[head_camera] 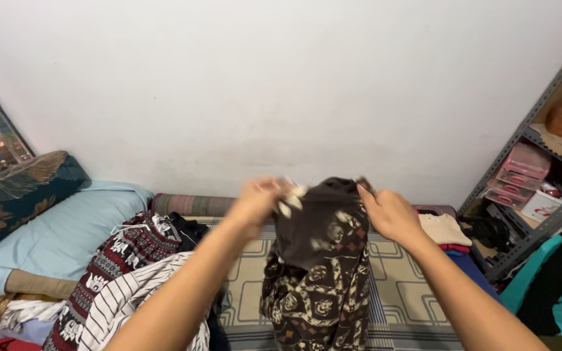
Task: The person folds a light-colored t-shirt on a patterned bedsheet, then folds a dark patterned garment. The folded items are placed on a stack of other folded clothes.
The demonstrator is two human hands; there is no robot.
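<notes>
Grips: left hand [255, 203], right hand [390, 213] | pinching limp brown patterned cloth [319, 273]

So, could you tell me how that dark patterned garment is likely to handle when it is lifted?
Probably floppy: the dark patterned garment hangs in loose folds from the left hand and right hand. It seems light, since pinched fingers carry it. Likely not fragile.

Both arms outstretched, left hand [259, 203] and right hand [390, 212] clenched, raised.
</notes>
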